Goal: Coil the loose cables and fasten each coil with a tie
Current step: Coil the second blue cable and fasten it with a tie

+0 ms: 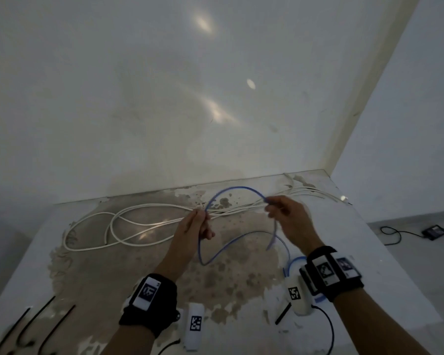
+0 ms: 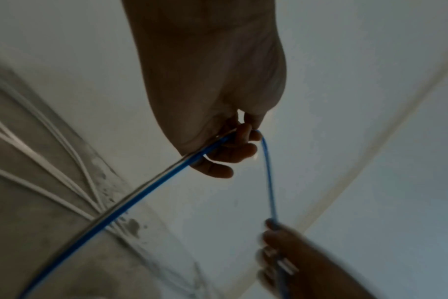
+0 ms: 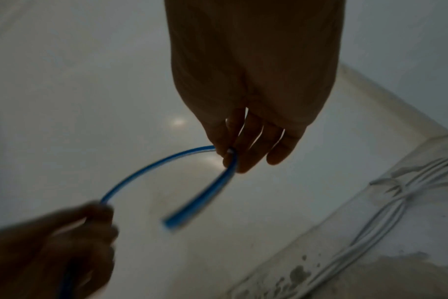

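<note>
A thin blue cable arches between both hands above the worn table. My left hand pinches it at the arch's left foot, and the cable drops from there in a loop toward the table. My right hand pinches the arch's right end, with a short free end hanging below it. In the left wrist view the blue cable runs out of my curled fingers. In the right wrist view thumb and forefinger nip the cable. Long white cables lie loose behind the hands.
Three black ties lie at the table's front left and another black tie at the front right. A small blue coil sits under my right wrist. A wall rises right behind the table. A black box with a cord lies on the floor.
</note>
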A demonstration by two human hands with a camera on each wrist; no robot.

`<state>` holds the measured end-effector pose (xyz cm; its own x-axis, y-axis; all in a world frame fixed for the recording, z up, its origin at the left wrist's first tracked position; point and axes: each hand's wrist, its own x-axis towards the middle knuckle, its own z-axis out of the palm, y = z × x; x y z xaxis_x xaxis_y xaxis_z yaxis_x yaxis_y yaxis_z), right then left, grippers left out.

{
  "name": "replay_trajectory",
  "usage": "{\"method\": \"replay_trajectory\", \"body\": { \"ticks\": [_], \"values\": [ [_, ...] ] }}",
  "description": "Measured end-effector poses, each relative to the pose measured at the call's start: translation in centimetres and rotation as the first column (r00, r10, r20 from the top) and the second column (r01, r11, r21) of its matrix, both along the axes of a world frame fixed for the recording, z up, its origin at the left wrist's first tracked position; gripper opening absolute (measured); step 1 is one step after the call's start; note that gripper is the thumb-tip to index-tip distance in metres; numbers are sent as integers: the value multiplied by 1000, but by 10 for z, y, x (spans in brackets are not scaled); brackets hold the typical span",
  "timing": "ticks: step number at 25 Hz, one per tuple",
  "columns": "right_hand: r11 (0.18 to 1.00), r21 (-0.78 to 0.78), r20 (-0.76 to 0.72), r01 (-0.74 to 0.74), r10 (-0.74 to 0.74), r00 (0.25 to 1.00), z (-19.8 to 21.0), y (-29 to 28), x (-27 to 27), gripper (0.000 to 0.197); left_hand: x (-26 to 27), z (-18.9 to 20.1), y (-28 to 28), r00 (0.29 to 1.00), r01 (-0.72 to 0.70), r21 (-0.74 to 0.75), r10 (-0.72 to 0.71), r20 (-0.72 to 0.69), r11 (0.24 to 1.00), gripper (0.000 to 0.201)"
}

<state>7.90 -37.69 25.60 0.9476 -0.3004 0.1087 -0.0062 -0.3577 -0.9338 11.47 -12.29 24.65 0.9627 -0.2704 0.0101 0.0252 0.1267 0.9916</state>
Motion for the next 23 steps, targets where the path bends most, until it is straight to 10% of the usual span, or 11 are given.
{"method": "replay_trajectory", "body": {
  "ticks": [10, 14, 18, 23],
  "values": [
    [737, 673, -379, -57, 410, 830, 8, 97, -14, 23, 7, 49, -4, 948, -196, -577, 3, -318, 793, 33],
    [749, 660, -365, -58, 387, 847, 12, 100, -10, 21, 1, 47, 2, 949, -211, -627, 4, -315, 750, 32],
    [960, 267, -293, -90, 169, 941, 12, 96, -6, 22, -1, 47, 9, 950, -202, -596, 8, -312, 777, 32],
    [694, 717, -252, 67, 168, 953, 15, 94, -1, 16, -8, 53, 1, 940, -204, -566, -2, -342, 799, 30]
  ]
}}
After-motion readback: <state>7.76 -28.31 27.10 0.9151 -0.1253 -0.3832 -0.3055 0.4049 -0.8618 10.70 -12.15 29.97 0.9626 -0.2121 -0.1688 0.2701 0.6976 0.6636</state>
